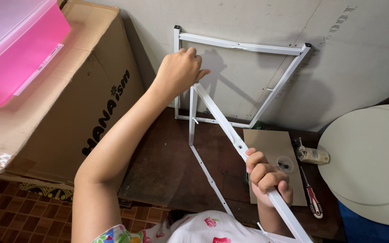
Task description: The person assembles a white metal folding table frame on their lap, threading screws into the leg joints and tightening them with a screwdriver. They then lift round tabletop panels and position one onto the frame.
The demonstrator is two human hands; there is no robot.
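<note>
A white metal frame (241, 46) made of thin bars leans against the pale wall and rests on a dark wooden board (167, 166). My left hand (179, 69) is closed around the frame's upper left joint, where a diagonal bar meets an upright. My right hand (266, 176) grips that diagonal white bar (223, 123) lower down, close to my body. Another thin white bar (208, 176) with small holes runs down along the board between my arms.
A large cardboard box (68, 103) stands at the left with a pink plastic bin (14, 40) on top. At the right lie a cardboard sheet (269, 144), a red-handled screwdriver (312, 198), a small bag of parts (312, 155) and a round cream tabletop (370, 162).
</note>
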